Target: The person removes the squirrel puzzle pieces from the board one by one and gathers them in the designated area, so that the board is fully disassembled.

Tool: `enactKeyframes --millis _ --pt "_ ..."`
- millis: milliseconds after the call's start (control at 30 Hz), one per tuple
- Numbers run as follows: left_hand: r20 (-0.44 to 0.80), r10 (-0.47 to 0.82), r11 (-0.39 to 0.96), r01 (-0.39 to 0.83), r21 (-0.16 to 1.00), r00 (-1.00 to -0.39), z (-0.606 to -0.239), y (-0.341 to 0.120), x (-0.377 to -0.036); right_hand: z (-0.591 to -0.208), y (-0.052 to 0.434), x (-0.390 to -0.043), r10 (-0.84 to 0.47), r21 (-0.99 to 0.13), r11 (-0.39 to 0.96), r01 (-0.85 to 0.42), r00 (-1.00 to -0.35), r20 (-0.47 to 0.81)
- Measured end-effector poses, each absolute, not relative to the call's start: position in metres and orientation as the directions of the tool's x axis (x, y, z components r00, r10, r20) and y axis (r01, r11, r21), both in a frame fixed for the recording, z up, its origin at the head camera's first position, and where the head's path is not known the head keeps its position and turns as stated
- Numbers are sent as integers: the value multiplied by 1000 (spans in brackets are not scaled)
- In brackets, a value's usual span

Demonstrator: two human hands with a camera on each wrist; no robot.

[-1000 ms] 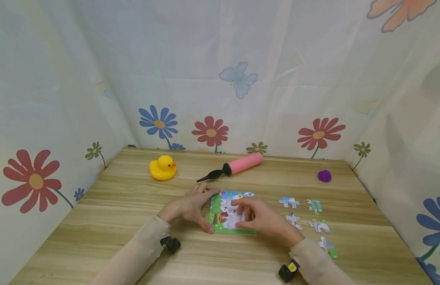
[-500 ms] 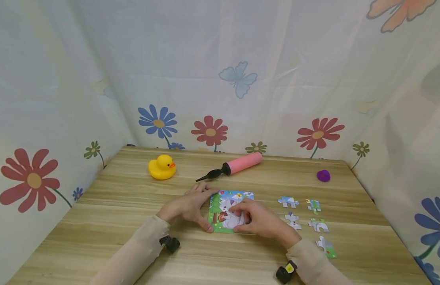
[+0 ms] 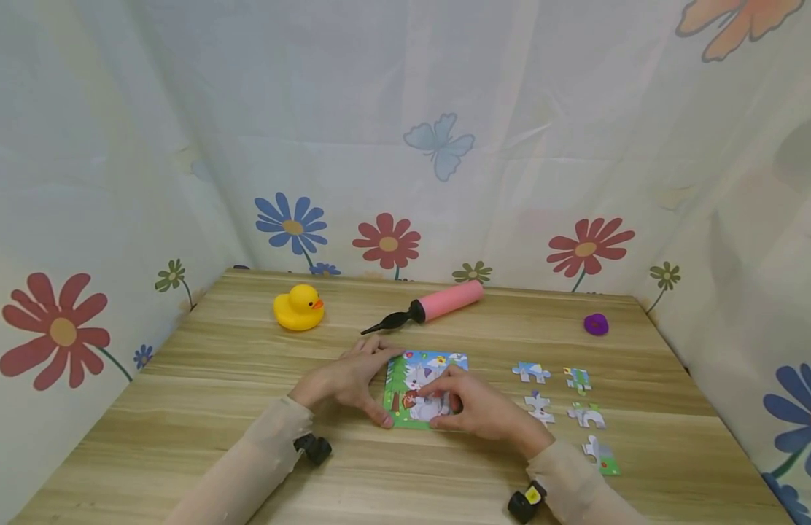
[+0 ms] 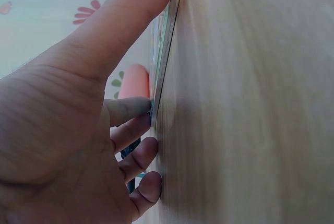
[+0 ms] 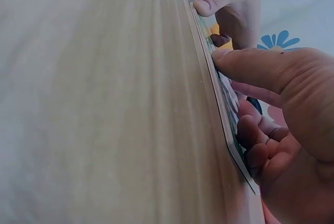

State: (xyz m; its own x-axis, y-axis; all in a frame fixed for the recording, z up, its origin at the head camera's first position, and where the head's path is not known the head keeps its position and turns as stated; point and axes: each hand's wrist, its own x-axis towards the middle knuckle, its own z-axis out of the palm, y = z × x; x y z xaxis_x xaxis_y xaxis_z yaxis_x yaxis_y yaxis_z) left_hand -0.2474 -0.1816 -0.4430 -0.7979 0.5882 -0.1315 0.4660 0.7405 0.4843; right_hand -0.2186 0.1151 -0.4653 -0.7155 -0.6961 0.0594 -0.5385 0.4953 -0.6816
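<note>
Flowered curtains hung all around a wooden table (image 3: pixel 202 379). Far to the left on it sat a yellow rubber duck (image 3: pixel 299 308). Next to that, a pink pump (image 3: pixel 427 308) lay on its side near the back. Closer in, the left hand (image 3: pixel 348 379) lay flat on the wood with its arm coming in from the bottom. Its fingers were spread and nearly straight, touching the left edge of the puzzle board (image 3: pixel 405 394), and its thumb pressed against the board's near corner. It was not gripping anything. The puzzle board lay flat in the middle of the table, between both hands. The right hand (image 3: pixel 474 408) rested on top of the board, fingers bent and fingertips pressing down on the picture. If a piece sat under those fingertips, it was hidden, so I cannot tell. To the right lay five loose puzzle pieces (image 3: pixel 532 372), well apart from the board. A small purple thing (image 3: pixel 596 324) sat at the back right.
</note>
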Motion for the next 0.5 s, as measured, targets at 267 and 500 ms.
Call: enactKeyframes --millis 267,500 --pt "-139 589 740 462 488 -796 -443 -182 -247 -466 116 -217 -694 -684 495 -536 -717 60" --pt "-135 592 735 464 494 -795 -443 -183 -247 -463 116 -217 -689 -675 514 -529 -724 44"
